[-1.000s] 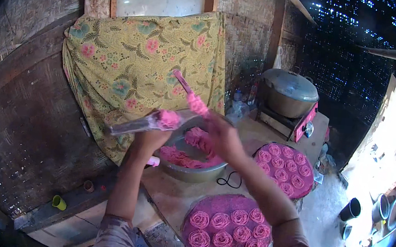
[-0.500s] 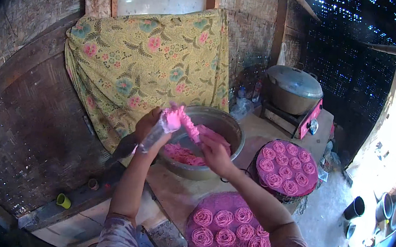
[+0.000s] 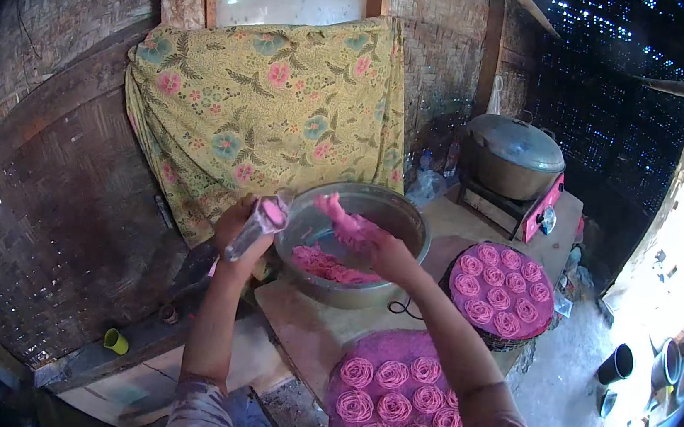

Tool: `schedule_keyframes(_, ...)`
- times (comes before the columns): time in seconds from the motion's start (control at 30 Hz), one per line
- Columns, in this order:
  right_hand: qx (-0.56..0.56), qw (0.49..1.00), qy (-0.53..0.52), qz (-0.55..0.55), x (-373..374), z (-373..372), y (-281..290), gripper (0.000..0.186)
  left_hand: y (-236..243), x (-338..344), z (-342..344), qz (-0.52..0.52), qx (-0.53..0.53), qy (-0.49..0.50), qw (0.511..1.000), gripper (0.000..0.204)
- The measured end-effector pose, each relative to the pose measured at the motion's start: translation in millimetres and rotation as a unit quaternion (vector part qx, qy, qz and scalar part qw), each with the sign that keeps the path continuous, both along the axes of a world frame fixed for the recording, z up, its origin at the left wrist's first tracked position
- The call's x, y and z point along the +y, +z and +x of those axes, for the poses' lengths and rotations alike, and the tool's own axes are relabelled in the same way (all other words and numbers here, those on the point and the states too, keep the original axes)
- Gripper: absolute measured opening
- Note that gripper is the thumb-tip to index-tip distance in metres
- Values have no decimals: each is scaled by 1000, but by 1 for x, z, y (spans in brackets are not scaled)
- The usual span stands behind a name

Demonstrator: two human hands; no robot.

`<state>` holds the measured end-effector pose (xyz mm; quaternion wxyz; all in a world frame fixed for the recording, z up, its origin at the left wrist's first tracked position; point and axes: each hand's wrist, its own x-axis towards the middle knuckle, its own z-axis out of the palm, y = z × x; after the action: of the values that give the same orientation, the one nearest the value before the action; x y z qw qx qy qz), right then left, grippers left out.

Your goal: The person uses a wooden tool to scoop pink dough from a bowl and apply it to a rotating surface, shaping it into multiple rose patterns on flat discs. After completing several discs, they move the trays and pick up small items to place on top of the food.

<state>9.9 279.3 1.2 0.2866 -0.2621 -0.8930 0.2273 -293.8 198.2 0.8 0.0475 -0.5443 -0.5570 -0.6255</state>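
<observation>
My left hand [image 3: 234, 221] is wrapped round a clear, shiny tube-like piece [image 3: 250, 233], perhaps plastic, with pink dough showing at its upper mouth. To the right, over a wide metal basin [image 3: 313, 292], my right hand [image 3: 391, 258] grips a lump of pink dough [image 3: 350, 227] whose far end sticks up toward the left. More crumbly pink dough [image 3: 328, 266] lies in the bottom of the basin. A round pink tray [image 3: 361, 345] in front of me bears several coiled pink noodle-like nests [image 3: 394, 407]. Another round tray [image 3: 480, 290] of such nests rests on a basket at the right.
A lidded metal pot [image 3: 510, 160] stands on a pink-sided stove [image 3: 535, 217] at the back right. A flowered cloth [image 3: 265, 114] hangs behind the basin. A yellow cup [image 3: 116, 341] is on the left ledge; dark buckets [image 3: 615, 365] stand on the floor at right.
My hands have drawn apart: the right has moved away to the right with its dough lump, off the tube's mouth. My left hand has shifted slightly left and down with the tube.
</observation>
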Motion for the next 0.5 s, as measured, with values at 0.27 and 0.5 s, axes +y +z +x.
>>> schedule_keyframes(0.27,-239,969,23,51,-13,-6,-18,49,72,-148,30,25,-282,-168,944,18)
schedule_keyframes(0.5,230,428,375,-790,-178,5,-39,83,29,-118,113,106,-534,-578,609,16)
